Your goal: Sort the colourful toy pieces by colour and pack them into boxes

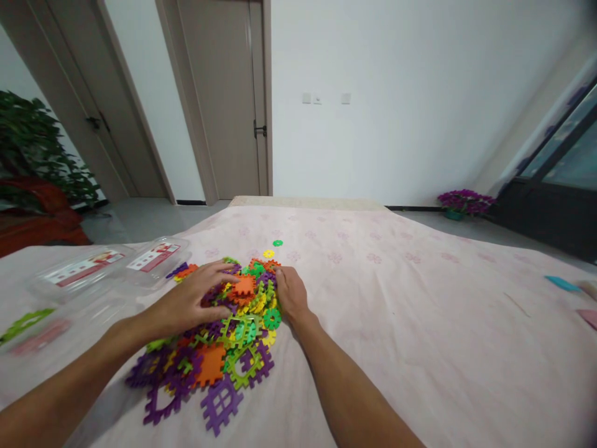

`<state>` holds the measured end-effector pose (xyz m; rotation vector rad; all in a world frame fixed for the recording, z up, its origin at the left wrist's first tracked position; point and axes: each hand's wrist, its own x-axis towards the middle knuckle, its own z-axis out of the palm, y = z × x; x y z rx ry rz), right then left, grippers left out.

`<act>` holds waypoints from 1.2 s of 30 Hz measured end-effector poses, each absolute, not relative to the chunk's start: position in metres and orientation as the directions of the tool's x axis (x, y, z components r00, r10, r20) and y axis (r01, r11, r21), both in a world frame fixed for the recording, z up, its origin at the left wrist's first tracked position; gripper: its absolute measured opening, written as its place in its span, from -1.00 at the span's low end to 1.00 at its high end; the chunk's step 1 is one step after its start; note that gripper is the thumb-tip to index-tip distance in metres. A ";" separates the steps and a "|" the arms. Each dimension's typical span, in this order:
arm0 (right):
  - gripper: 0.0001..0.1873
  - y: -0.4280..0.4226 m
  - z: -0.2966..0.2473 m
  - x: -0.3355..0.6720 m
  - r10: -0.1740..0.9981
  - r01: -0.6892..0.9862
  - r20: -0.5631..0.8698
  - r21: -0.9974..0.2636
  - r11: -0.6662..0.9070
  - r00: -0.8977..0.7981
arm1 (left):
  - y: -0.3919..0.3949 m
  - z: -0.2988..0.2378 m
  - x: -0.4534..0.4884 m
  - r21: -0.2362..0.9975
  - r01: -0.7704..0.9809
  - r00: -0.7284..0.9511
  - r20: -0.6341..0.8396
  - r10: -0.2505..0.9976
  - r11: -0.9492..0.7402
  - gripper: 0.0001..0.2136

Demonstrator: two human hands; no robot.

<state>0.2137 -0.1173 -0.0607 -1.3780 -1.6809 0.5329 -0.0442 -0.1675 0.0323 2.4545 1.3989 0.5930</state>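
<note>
A heap of colourful plastic building pieces [209,364] lies on the pink patterned bedsheet [396,348]. Over the heap's upper left side rests my left hand [200,292], its fingers spread on the pieces. My right hand [291,291] lies along the heap's right edge, thumb up and apart, with the other fingers partly hidden. Between the hands is an orange square piece [244,286]. At the near edge lies a purple window-shaped piece [221,404], and a green flower-shaped disc [272,318] sits by my right wrist.
Clear plastic boxes [135,274] with labels stand on the left. Beyond the heap are a yellow disc [268,254] and a small green disc [278,243]. A thin stick [517,305] and a blue item [562,284] lie at the right.
</note>
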 end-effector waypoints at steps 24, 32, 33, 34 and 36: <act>-0.71 -0.127 -0.051 0.203 0.928 0.304 0.366 -0.878 0.369 -0.068 | -0.207 -0.052 -0.009 0.458 0.791 0.185 0.451 0.873 -0.404 -0.16; -0.62 -0.126 -0.053 0.202 0.890 0.158 0.454 -0.877 0.454 -0.042 | -0.138 -0.028 0.010 0.490 0.759 0.092 0.573 0.815 -0.430 -0.34; -0.61 -0.125 -0.054 0.202 0.887 0.197 0.461 -0.866 0.459 -0.040 | -0.132 -0.025 0.010 0.503 0.758 0.074 0.565 0.822 -0.414 -0.34; -0.61 -0.124 -0.055 0.202 0.884 0.237 0.466 -0.856 0.460 -0.034 | -0.128 -0.024 0.009 0.514 0.759 0.059 0.555 0.830 -0.398 -0.32; -0.61 -0.122 -0.056 0.203 0.882 0.305 0.472 -0.838 0.452 -0.011 | -0.125 -0.022 0.004 0.517 0.773 0.028 0.551 0.834 -0.368 -0.31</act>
